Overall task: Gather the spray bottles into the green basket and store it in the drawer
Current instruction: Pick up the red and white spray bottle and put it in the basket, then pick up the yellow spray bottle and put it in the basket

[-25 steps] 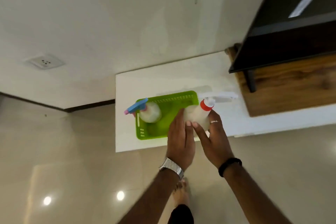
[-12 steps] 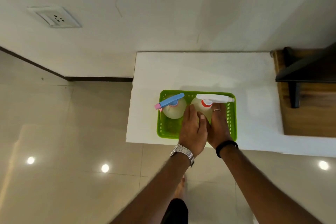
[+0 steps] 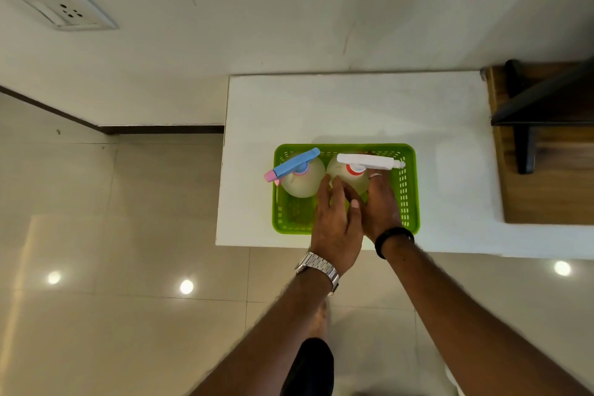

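Green basket (image 3: 409,190), thin slotted plastic, likely flexes when loaded; both hands, left hand (image 3: 334,222) and right hand (image 3: 381,206), cup the white-topped bottle (image 3: 350,175) at its 3 o'clock end, so lift by opposite rims.

A wall socket (image 3: 61,10) sits above the tiled floor (image 3: 112,315), beside a white counter (image 3: 337,106).

Both hands, left hand (image 3: 336,222) and right hand (image 3: 381,202), wrapped the white-nozzle bottle (image 3: 350,175) standing in the green basket (image 3: 408,190), right of the blue-nozzle bottle (image 3: 302,178).
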The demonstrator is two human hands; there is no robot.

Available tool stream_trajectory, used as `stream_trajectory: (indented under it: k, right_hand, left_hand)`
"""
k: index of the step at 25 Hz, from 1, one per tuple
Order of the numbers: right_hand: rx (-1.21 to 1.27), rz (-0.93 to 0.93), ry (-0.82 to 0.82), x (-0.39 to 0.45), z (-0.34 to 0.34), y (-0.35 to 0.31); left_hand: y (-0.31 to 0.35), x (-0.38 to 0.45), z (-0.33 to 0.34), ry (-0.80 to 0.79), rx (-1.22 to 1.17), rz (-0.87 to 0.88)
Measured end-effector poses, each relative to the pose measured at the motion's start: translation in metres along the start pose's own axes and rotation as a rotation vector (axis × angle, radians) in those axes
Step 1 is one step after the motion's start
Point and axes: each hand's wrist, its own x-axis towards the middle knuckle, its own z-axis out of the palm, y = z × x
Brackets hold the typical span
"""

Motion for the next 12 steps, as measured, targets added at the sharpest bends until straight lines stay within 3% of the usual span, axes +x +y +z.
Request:
stream_trajectory:
  k: [5,9,12]
  right_hand:
    - [0.058,0.086,0.037,-0.017,-0.022,-0.004]
    - [0.097,0.057,0.226,-0.074,-0.054,0.001]
    - [0.144,0.017,0.301,-0.129,-0.071,0.018]
  left_hand:
    - [0.005,-0.013,-0.006,-0.006,0.018,-0.035]
    - [0.008,-0.053,-0.011,0.079,0.082,0.148]
    - [0.002,-0.091,0.004,-0.028,0.162,0.289]
